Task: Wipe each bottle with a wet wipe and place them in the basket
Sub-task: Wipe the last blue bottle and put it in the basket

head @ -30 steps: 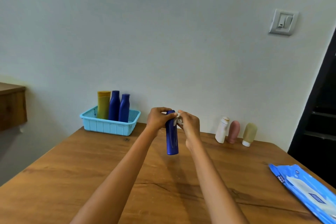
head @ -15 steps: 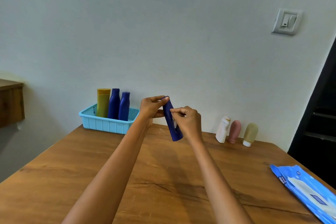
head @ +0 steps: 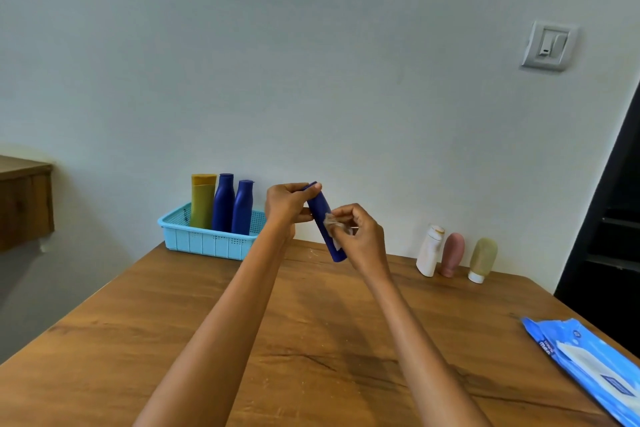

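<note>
Blue bottle (head: 325, 222) held tilted above the counter (head: 311, 340), mid-scene. Left hand (head: 285, 206) grips its upper end; right hand (head: 360, 236) pinches a wet wipe (head: 331, 221) against its side. Basket (head: 207, 243) far left holds three bottles.

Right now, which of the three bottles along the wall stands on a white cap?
The olive bottle, rightmost of the three; the pink bottle and white bottle show none.

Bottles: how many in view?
7. Three stand in the basket, one is held in the hands, three stand by the wall at right. None seem hidden.
</note>
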